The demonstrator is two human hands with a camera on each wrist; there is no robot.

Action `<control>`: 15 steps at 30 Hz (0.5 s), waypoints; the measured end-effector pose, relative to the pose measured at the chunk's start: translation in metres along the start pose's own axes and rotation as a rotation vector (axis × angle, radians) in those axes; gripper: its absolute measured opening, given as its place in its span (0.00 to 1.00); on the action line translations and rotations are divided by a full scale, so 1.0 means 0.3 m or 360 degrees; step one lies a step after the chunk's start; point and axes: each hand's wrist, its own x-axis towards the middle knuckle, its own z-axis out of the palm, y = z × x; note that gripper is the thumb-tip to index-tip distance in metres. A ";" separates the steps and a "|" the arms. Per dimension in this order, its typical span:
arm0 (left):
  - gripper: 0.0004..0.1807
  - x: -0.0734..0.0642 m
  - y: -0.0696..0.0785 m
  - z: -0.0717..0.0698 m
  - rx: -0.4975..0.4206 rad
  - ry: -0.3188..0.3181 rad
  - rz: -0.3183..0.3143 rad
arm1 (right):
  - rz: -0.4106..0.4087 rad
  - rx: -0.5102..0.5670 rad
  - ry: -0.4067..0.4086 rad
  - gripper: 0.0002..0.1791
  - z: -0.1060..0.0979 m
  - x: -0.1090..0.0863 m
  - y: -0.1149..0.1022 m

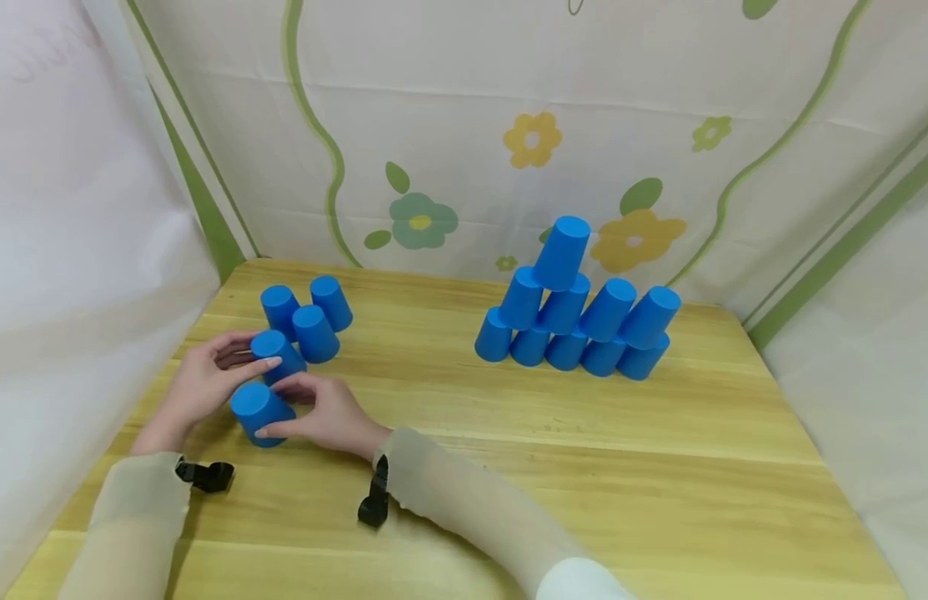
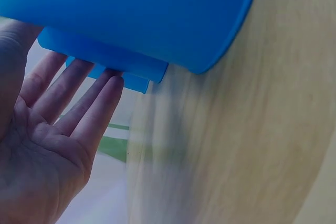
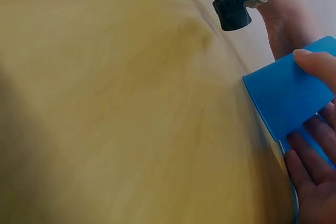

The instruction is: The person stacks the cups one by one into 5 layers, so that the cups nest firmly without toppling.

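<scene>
Grips the nearest blue cup, on the left of the wooden table, with the right hand. Pinches the next blue cup, just past it, with the left hand. Has 3 more cups a bit farther, and a stack of 10 at the far right.

In the head view, fingertips of the left hand disappear behind the farther cup, whose base the near cup and right hand partly cover. The bottom edge crops the table and both sleeves. What is probably lettering on the left curtain is too faint to read. The left wrist view cuts off its foreground cup; the right wrist view, the right hand.
</scene>
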 end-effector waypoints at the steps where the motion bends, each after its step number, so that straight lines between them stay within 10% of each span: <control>1: 0.31 0.001 0.001 0.001 0.0002 -0.0005 -0.0001 | 0.0003 -0.0002 -0.0005 0.29 -0.004 -0.002 0.002; 15: 0.32 0.005 0.002 0.004 0.0061 0.0013 -0.0016 | -0.0017 0.0016 -0.0061 0.31 -0.132 -0.053 0.006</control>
